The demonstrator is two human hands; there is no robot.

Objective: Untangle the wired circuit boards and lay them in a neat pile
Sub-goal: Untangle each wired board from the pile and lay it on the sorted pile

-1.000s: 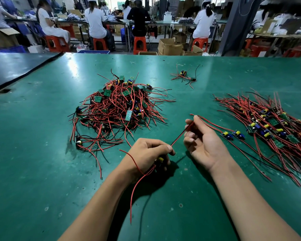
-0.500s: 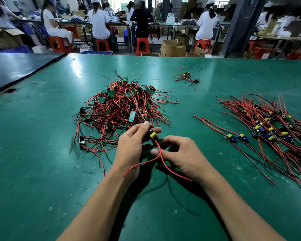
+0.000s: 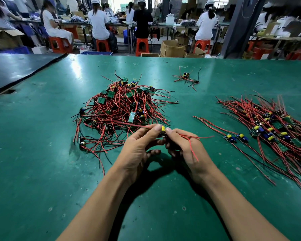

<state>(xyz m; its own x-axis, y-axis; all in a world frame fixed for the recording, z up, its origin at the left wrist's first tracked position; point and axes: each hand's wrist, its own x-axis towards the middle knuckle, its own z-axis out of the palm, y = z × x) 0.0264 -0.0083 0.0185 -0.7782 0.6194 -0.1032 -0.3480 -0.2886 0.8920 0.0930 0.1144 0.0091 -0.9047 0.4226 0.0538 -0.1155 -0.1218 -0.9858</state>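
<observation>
Red-wired board (image 3: 163,129) at left hand's (image 3: 137,152) fingertips

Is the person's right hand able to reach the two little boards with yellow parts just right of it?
Probably yes: only bare green table separates the right hand from the two small circuit boards, though it currently pinches another wired board.

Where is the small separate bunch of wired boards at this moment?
In the head view the small bunch lies alone on the green table, beyond and right of the tangled heap, left of the neat pile.
</observation>
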